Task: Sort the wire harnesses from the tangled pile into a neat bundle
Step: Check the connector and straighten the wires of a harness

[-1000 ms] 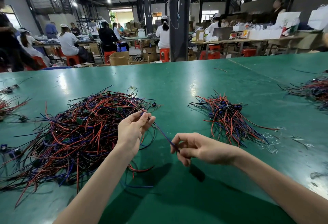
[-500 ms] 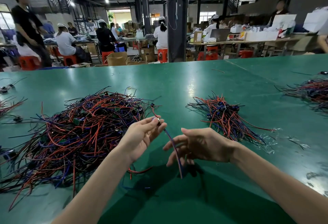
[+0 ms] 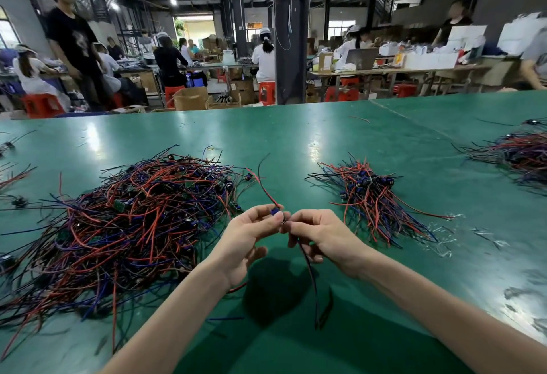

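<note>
The two hands have drawn together since a second ago, when they stood apart with a wire stretched between them, and the right hand's spread fingers of half a second ago have closed. Now the left hand (image 3: 251, 234) pinches the blue connector (image 3: 275, 212) of one wire harness (image 3: 310, 277) and the right hand (image 3: 322, 234) pinches the leads just beside it; each grip is clamped on that harness, held above the green worktop (image 3: 296, 137) between the tangled pile (image 3: 133, 219) and the neat bundle (image 3: 373, 199). The step looks like straightening a freed harness. Next it likely needs carrying right and laying along the bundle, connector end matching, without dragging the trailing leads.
</note>
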Demonstrator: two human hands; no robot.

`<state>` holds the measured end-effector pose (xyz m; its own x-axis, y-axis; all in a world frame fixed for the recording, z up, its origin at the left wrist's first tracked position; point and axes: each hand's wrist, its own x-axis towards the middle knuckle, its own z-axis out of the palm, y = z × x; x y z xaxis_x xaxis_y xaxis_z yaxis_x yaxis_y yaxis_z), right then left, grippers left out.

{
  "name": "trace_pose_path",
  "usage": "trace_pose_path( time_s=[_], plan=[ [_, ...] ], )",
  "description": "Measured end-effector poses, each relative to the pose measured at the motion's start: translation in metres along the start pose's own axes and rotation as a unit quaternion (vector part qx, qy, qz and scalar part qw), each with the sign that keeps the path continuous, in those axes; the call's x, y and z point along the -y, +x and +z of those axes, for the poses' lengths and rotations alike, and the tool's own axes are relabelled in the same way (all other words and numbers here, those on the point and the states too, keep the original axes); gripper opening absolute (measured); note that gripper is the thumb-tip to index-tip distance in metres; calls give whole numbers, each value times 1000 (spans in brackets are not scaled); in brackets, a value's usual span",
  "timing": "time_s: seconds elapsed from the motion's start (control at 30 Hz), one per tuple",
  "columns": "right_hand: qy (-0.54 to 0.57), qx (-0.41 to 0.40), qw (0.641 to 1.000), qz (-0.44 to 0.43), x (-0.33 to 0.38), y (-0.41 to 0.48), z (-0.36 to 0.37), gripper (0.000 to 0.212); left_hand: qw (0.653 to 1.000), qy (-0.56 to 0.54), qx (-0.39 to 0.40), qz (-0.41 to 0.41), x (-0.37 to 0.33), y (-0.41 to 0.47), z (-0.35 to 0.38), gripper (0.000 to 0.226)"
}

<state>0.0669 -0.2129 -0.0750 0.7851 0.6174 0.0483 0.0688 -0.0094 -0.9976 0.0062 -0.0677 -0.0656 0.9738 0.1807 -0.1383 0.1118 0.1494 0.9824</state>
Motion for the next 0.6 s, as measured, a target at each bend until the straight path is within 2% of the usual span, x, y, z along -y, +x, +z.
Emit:
trace_pose_path(
  time_s=[0.23, 0.4, 0.5, 0.6],
  plan=[
    [39, -39, 998, 5, 10, 2, -6, 15, 999, -7, 15, 33, 2, -2, 4, 25],
    [32, -129, 991, 18, 41, 22, -53, 10, 999, 9, 7, 33, 7, -2, 5, 21],
    [-10, -184, 982, 49, 55, 41, -95, 11, 999, 29, 4, 44, 12, -1, 8, 15],
    [-96, -247, 959, 105, 43, 54, -134, 6, 999, 26, -7, 41, 13, -1, 9, 12]
  ],
)
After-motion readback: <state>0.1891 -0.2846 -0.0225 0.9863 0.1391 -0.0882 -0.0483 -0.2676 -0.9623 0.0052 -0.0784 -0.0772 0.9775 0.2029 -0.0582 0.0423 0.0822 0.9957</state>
